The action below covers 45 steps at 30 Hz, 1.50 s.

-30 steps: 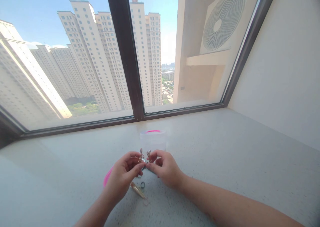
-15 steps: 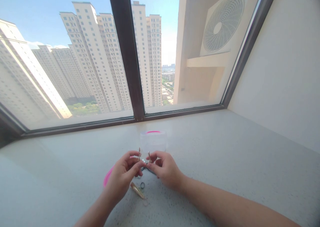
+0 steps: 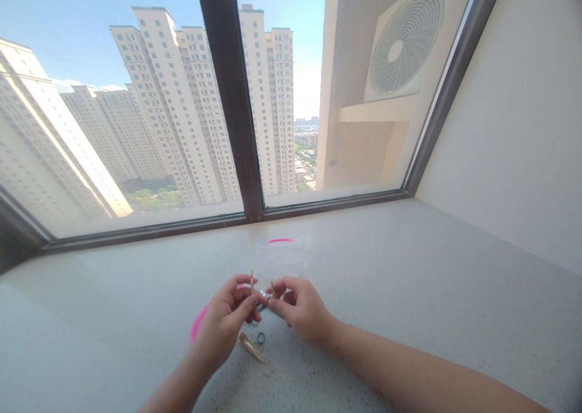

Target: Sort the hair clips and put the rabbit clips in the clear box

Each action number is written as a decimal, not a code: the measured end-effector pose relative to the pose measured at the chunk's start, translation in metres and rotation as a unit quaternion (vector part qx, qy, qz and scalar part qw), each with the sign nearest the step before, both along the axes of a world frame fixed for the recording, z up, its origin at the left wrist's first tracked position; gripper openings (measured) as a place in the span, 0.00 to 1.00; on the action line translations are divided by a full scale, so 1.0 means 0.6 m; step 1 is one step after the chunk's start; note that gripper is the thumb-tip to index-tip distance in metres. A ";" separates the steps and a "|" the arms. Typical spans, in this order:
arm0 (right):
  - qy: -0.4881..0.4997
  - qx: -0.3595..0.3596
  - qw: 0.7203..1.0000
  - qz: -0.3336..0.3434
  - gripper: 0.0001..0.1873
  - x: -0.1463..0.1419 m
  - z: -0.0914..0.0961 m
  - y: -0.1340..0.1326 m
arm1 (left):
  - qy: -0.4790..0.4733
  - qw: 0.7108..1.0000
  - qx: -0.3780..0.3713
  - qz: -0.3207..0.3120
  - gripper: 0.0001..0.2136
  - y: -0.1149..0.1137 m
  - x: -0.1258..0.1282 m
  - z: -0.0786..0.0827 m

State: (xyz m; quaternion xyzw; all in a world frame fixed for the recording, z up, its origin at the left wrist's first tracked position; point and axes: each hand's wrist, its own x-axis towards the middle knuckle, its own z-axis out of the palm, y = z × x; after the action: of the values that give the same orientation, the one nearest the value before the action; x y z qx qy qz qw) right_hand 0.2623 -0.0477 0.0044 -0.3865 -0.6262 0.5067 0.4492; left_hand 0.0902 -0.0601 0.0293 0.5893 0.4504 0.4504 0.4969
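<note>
My left hand (image 3: pixel 227 316) is closed, pinching a small, thin gold-coloured piece (image 3: pixel 252 278) that stands upright between thumb and fingers. Close beside it, my right hand (image 3: pixel 302 310) pinches a similar gold-coloured piece (image 3: pixel 272 287). Both pieces are too small for me to tell their kind. The thumbs nearly meet. Dark, slim items and something shiny lie beneath the fingers, partly hidden. Just nearer to me, a gold-coloured tapered clip (image 3: pixel 251 347) and a dark ring (image 3: pixel 260 338) rest on the sill, with a faint thin loop (image 3: pixel 267 369) at the clip's end.
A clear plastic box (image 3: pixel 280 260) with a pink strip on top stands behind my hands. A bright pink lid-like thing (image 3: pixel 199 323) shows past my left hand. The speckled pale sill (image 3: pixel 409 279) runs to the brown window frame (image 3: pixel 327 205) and white wall (image 3: pixel 513 128).
The gold-coloured piece in my left hand has turned slightly and shows more edge-on. Both hands stay close together in nearly the same place. The view has shifted a little.
</note>
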 end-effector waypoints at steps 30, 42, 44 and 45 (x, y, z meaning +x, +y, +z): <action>0.015 -0.008 1.000 0.014 0.11 -0.004 -0.004 0.001 | 0.007 1.000 0.003 0.002 0.14 0.002 -0.001 -0.006; 0.023 -0.008 1.000 0.018 0.09 -0.005 -0.004 0.001 | 0.003 1.000 0.002 0.003 0.15 0.005 -0.003 -0.009; 0.023 -0.010 1.000 0.019 0.09 -0.005 -0.004 0.000 | -0.001 1.000 0.001 0.001 0.15 0.006 -0.002 -0.009; 0.024 -0.011 0.999 0.021 0.09 -0.005 -0.004 0.000 | -0.003 1.000 0.001 0.000 0.14 0.006 -0.002 -0.009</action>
State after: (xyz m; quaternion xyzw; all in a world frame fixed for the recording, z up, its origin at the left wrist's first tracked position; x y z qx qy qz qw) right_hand 0.2592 -0.0476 0.0022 -0.3663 -0.6173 0.5320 0.4491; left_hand 0.0890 -0.0563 0.0240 0.5886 0.4484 0.4523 0.4980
